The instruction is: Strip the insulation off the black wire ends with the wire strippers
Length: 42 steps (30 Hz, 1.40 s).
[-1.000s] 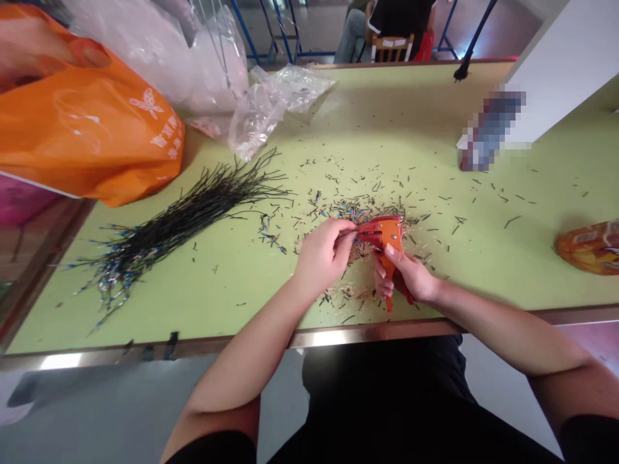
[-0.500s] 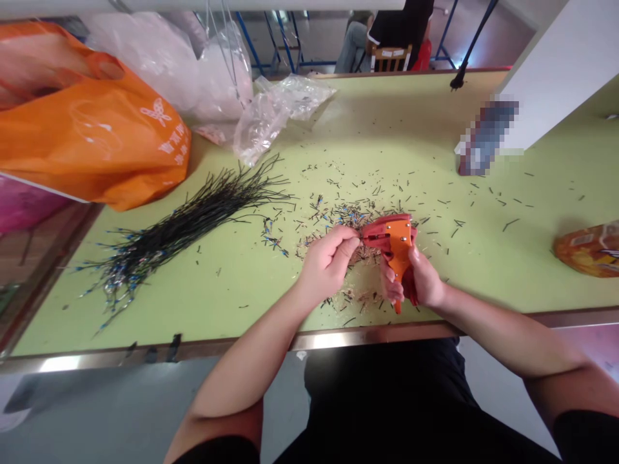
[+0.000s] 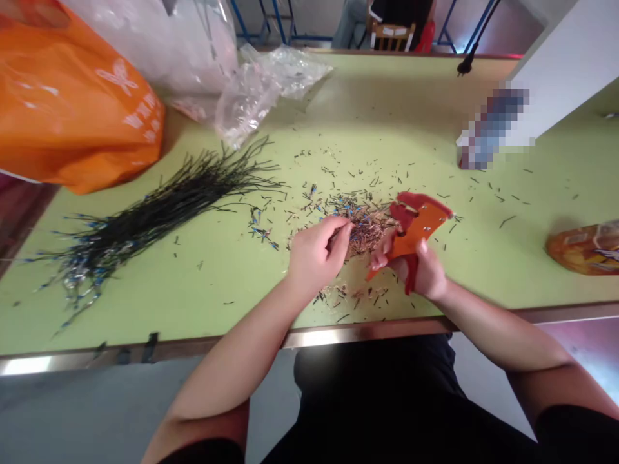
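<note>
My right hand (image 3: 428, 267) is wrapped round the handles of an orange and red wire stripper (image 3: 418, 225), its jaws tilted up and to the left. Left of the tool, my left hand (image 3: 319, 248) is closed in a pinch, thumb against forefinger; what lies between the fingertips is too small to make out. Beneath and around both hands spread wire offcuts (image 3: 370, 225), black bits mixed with coppery strands and a few blue ends. A long bundle of black wires (image 3: 164, 209) lies to the left, many with blue tips at the near end.
An orange bag (image 3: 82, 109) and clear plastic bags (image 3: 256, 90) sit at the back left. A white panel (image 3: 546, 84) stands at the right, with a pixelated object against it. An amber package (image 3: 585, 248) lies at the right edge. Beyond the table (image 3: 387, 96) a person sits on a chair.
The wire stripper has moved away from my left fingertips and turned, its jaws now pointing up-left and its handles down-left. My left hand stays pinched. The whole view has shifted slightly.
</note>
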Each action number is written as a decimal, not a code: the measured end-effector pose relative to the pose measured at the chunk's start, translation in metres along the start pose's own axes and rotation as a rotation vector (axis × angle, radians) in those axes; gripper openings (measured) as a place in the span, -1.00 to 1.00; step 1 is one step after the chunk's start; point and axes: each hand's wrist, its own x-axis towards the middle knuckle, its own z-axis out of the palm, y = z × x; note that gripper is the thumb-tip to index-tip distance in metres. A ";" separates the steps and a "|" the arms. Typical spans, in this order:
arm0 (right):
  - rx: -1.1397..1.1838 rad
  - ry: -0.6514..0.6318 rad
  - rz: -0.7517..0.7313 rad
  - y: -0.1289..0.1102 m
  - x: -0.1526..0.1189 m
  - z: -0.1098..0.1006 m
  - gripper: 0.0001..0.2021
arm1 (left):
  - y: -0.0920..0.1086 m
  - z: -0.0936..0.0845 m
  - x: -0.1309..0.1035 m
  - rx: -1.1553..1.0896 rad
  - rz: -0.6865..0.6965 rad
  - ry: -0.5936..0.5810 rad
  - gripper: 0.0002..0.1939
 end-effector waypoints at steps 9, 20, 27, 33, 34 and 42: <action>-0.045 0.076 0.067 0.035 -0.007 -0.003 -0.37 | 0.020 0.006 -0.010 0.247 0.373 -0.033 -0.88; -0.113 0.277 0.102 0.043 -0.014 0.001 -0.35 | 0.022 0.005 -0.012 0.262 0.386 -0.126 -0.83; -0.158 0.397 0.081 0.046 -0.017 -0.001 -0.38 | 0.027 0.005 -0.012 0.294 0.435 -0.114 -0.81; -0.126 0.342 0.116 0.045 -0.017 -0.001 -0.41 | 0.025 0.007 -0.012 0.280 0.417 -0.108 -0.80; -0.140 0.361 0.100 0.045 -0.016 0.000 -0.41 | 0.025 0.008 -0.012 0.275 0.416 -0.103 -0.80; -0.151 0.303 0.115 0.043 -0.014 0.002 -0.43 | 0.025 0.007 -0.012 0.260 0.407 -0.108 -0.80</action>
